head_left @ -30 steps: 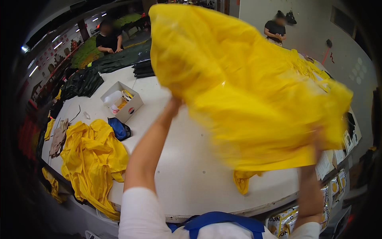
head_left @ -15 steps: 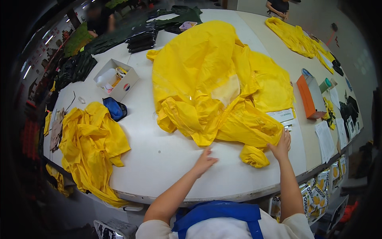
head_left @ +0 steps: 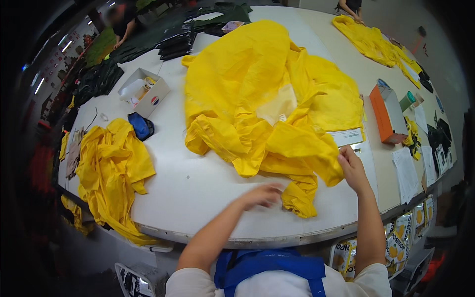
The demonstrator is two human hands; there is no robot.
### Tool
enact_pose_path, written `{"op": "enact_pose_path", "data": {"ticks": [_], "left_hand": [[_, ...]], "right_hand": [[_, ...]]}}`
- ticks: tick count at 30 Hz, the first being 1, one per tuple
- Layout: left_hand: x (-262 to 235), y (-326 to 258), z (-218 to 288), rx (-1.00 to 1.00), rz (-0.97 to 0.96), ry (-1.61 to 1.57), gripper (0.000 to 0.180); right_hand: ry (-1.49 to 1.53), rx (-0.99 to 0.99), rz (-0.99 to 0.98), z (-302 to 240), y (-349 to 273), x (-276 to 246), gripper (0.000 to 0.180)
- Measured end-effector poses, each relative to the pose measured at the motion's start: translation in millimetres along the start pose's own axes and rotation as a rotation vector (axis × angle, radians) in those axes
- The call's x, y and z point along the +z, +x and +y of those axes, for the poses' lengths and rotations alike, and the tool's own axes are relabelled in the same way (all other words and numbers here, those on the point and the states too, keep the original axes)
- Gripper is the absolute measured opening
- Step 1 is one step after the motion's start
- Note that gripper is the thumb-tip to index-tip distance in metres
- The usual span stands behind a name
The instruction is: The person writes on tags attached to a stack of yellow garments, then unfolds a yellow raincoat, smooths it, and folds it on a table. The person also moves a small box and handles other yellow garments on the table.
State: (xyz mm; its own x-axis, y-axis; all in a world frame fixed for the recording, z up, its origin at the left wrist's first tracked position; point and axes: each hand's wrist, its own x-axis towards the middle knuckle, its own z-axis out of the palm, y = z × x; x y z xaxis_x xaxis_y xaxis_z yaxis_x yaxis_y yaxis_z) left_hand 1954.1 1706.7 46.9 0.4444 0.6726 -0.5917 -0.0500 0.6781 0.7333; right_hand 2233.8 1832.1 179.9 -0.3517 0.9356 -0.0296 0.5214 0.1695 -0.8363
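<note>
A large, crumpled yellow garment (head_left: 237, 74) of thin, smooth fabric is spread over the white table (head_left: 198, 208), with a pale lining patch showing near its middle. My right hand (head_left: 354, 169) pinches the right edge of a loose flap of it and holds that flap partly raised. A bunched, sleeve-like end (head_left: 300, 199) of the garment hangs toward me. Just left of that end is my left hand (head_left: 263, 196), blurred, with its fingers stretched out and nothing seen in them. Whether its fingertips touch the fabric is hard to tell.
Another yellow garment (head_left: 111, 168) lies heaped at the left, partly over the edge. Around the table are a white box (head_left: 151, 99) with small items, a blue pouch (head_left: 141, 126), an orange box (head_left: 383, 114) and papers (head_left: 405, 173). Two other people work at the far side.
My right hand has drawn the flap up and slightly inward, baring more of the sleeve-like end, which has shifted left and nearer. My left hand has moved right toward it.
</note>
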Motion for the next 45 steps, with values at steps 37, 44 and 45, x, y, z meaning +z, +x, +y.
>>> {"op": "enact_pose_path", "data": {"ticks": [37, 44, 45], "left_hand": [[-62.3, -150.4, 149.9, 0.769, -0.456, -0.814, 0.055], [-35.5, -171.6, 273.8, 1.112, -0.593, -0.800, 0.042], [-32.8, -172.0, 271.9, 1.104, -0.591, -0.789, 0.040]], "right_hand": [[-1.103, 0.192, 0.139, 98.6, 37.5, 72.5, 0.067], [-1.006, -0.041, 0.398, 92.2, 35.1, 96.2, 0.012], [-0.902, -0.109, 0.302, 86.9, 29.0, 108.6, 0.014]]}}
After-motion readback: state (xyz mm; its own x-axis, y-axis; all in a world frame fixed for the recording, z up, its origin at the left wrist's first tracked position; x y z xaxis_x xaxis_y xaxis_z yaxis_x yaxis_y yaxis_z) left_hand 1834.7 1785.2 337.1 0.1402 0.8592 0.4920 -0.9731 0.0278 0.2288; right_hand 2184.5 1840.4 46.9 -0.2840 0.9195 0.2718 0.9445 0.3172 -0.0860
